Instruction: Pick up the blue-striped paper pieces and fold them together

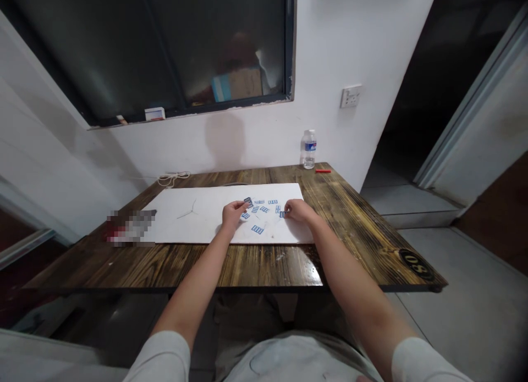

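A white paper sheet [198, 217] lies on the wooden table, with several small blue-and-white printed cards [264, 209] scattered across its middle. My left hand [233, 214] pinches a darker card [248, 202] at the upper edge of the group. My right hand [297, 210] comes in from the right, its fingertips on a small card [282, 214]. Another card [257, 229] lies apart, below and between my hands. A thin drawn or creased mark [187, 209] shows on the paper's left part.
The dark-stained wooden table [264, 266] has a water bottle [308, 149] and a red stick-like object [323, 171] at the back right. A coiled white cord [173, 178] lies at the back left, and a blurred object [131, 227] sits at the left.
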The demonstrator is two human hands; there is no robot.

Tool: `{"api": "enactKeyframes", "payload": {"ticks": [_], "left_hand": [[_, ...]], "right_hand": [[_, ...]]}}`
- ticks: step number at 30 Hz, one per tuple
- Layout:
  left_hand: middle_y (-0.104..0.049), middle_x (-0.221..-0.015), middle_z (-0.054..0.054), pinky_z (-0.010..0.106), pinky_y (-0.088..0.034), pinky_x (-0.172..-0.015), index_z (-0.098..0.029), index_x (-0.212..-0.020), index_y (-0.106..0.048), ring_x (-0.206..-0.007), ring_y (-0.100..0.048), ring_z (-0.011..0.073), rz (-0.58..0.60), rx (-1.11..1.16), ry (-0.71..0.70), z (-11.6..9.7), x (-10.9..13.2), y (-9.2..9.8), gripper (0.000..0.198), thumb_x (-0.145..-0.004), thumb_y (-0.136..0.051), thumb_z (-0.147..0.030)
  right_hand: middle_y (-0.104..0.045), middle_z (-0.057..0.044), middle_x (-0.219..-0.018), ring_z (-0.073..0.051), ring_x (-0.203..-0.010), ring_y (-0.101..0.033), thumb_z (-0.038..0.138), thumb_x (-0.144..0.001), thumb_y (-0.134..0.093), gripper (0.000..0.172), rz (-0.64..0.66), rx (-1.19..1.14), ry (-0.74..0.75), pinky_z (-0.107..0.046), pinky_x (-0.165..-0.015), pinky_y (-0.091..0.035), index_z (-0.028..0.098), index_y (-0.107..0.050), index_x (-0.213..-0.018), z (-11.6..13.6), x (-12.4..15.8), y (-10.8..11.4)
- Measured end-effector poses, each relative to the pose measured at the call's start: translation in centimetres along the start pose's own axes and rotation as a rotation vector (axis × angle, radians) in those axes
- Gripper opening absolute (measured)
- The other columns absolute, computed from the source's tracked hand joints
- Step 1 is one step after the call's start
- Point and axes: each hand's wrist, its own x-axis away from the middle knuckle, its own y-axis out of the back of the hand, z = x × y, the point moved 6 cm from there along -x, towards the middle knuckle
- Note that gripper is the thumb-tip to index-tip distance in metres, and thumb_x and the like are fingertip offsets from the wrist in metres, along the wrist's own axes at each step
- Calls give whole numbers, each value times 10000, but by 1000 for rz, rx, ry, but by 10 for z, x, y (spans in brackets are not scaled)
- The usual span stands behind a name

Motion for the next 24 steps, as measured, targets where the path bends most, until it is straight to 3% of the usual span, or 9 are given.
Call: {"api": "enactKeyframes", "payload": {"ticks": [6, 12, 18, 24], "left_hand": [[-655, -577, 27, 249, -429, -521, -154, -695, -730, -552, -579, 148, 49, -52, -11, -4, 4, -3, 451, -447, -871, -503], [-664, -577, 36, 258, -428, -562, -160, -642, -730, -546, -563, 141, 149, -85, -51, -7, 7, -11, 418, -462, -865, -513], [-681, -588, 50, 285, -452, -626, -167, -624, -736, -589, -605, 175, 264, -168, -100, -7, 9, -19, 337, -552, -831, -482], [-671, -585, 47, 280, -441, -602, -159, -656, -740, -566, -586, 163, 224, -135, -78, -10, 10, -17, 373, -527, -840, -495]], "right_hand": [[-672, -3, -680, -123, -639, -562, 229, -641, -800, 121, -141, -306, 58, -212, -570, -360, 170, -736, -725, 19, 0, 13], [-677, -19, -647, -107, -529, -526, 479, -697, -727, 323, -151, -792, 134, -227, -532, -403, 160, -733, -744, 49, 6, 2], [-688, -33, -635, -114, -540, -566, 438, -691, -738, 283, -178, -850, 125, -219, -535, -430, 156, -714, -698, 57, 6, -10], [-677, -29, -617, -118, -534, -567, 476, -673, -736, 322, -195, -935, 115, -228, -537, -448, 156, -702, -699, 59, 7, -10]]}}
